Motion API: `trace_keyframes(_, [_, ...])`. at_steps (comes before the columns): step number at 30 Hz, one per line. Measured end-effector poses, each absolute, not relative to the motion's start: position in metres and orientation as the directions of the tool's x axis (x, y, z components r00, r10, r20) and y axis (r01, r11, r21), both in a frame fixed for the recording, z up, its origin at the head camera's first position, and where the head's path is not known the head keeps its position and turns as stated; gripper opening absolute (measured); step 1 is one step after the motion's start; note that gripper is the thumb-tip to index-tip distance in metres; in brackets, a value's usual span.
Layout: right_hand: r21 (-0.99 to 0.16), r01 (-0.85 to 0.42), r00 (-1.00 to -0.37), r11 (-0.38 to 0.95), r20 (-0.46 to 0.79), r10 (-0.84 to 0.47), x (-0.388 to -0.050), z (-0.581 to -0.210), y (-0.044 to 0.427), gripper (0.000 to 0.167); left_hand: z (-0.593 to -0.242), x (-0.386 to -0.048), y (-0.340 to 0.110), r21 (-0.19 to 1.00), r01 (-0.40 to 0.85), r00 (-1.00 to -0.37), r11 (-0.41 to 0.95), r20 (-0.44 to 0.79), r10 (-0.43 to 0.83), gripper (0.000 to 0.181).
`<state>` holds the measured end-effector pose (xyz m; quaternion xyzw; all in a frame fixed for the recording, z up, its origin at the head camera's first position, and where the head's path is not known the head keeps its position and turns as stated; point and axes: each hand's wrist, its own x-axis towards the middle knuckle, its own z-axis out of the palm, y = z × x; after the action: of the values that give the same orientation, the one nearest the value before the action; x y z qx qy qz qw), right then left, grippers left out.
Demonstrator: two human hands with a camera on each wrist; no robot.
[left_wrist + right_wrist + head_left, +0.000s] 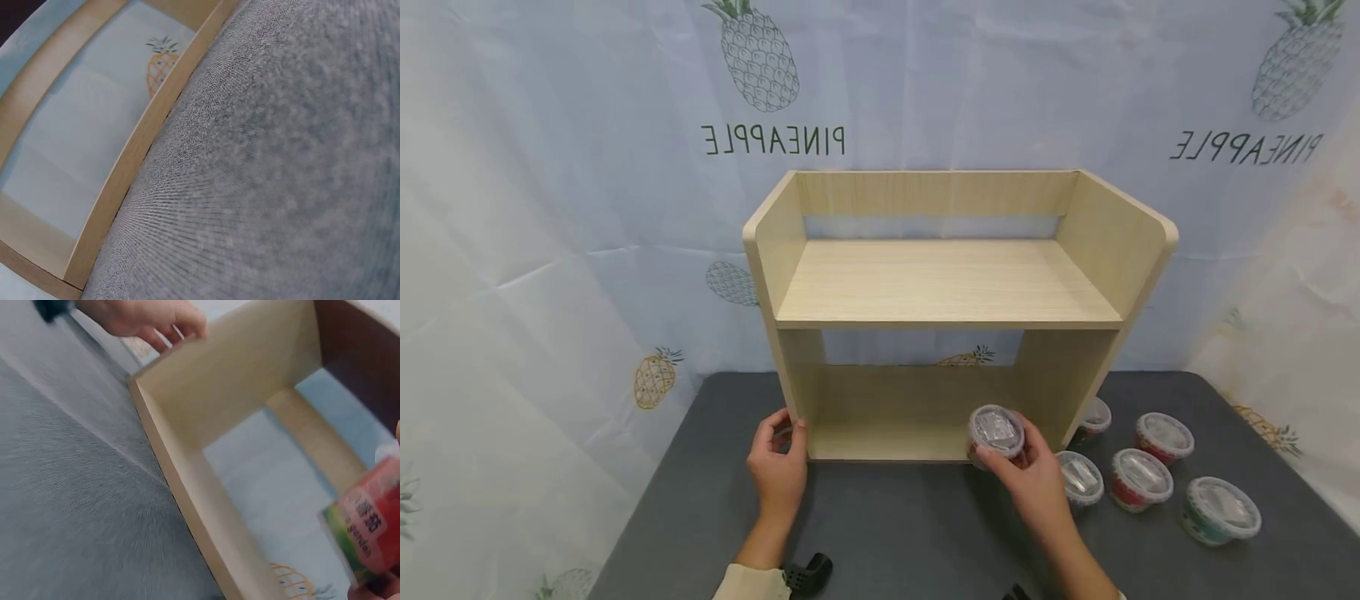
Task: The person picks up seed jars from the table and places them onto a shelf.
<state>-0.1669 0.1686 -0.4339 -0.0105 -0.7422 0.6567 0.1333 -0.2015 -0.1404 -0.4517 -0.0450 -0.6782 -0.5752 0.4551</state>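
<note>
My right hand [1028, 475] grips a small round tub [996, 432] with a clear lid, in front of the lower compartment of a light wooden shelf [951, 325]. In the right wrist view the tub [369, 519] shows a red and green printed label. My left hand [780, 471] holds the lower front edge of the shelf's left side panel, thumb and fingers curled at it. The right wrist view also shows that left hand [147, 319] at the panel edge. In the left wrist view only the shelf's board [134, 150] appears, no hand.
Several lidded tubs, among them a red one [1141, 479] and a green one [1220, 510], stand right of the shelf on the dark grey table [880, 533]. A pineapple-print curtain [587, 167] hangs behind. Both shelf levels show bare wood.
</note>
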Motion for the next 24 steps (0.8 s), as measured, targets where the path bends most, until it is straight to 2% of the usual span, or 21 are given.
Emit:
trace_keyframes(3, [-0.985,-0.106,-0.960,0.135,0.137,0.244,-0.192,-0.441,0.161,0.069,-0.452,-0.203,-0.140,0.736,0.589,-0.575,0.335,0.672,-0.466,0.020])
trace_keyframes(8, [-0.991,-0.100,-0.920,0.088,0.126,0.370,-0.219,-0.452,0.156,0.062,-0.453,-0.203,-0.139,0.728,0.593,-0.570,0.344,0.681,-0.460,0.020])
trace_keyframes(13, [-0.989,-0.113,-0.867,0.092,0.143,0.478,-0.231,-0.462,0.160,0.059,-0.453,-0.202,-0.137,0.734,0.588,-0.584,0.339,0.676,-0.450,0.021])
trace_keyframes(16, [-0.989,-0.116,-0.842,0.096,0.149,0.518,-0.236,-0.467,0.163,0.065,-0.453,-0.202,-0.136,0.738,0.583,-0.586,0.340,0.672,-0.453,0.021])
trace_keyframes(24, [-0.989,-0.104,-0.821,0.104,0.144,0.553,-0.246,-0.477,0.170,0.071,-0.451,-0.203,-0.136,0.750,0.565,-0.590,0.344,0.659,-0.467,0.021])
